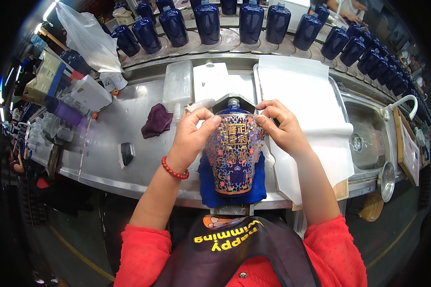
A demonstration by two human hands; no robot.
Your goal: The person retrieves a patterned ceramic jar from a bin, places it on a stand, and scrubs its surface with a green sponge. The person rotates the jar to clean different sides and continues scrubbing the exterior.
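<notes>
A dark blue bottle (233,107) lies in front of me, its neck pointing away. Over its front is a patterned decal sheet (233,155) in gold, red and blue, which hides most of the bottle. My left hand (195,131) pinches the decal's upper left corner between thumb and fingers. At the upper right corner, my right hand (283,128) grips the sheet the same way. Whether the decal's lower part is stuck to the glass, I cannot tell. A bright blue cloth (209,184) lies beneath the bottle. Behind my left fingers is a pale rolled cloth (202,104).
A crumpled purple cloth (157,120) and a small black-and-white block (126,154) lie on the steel table (103,165) to the left. White sheets (297,95) cover the right side, beside a sink (366,143). Several blue bottles (249,24) line the conveyor behind.
</notes>
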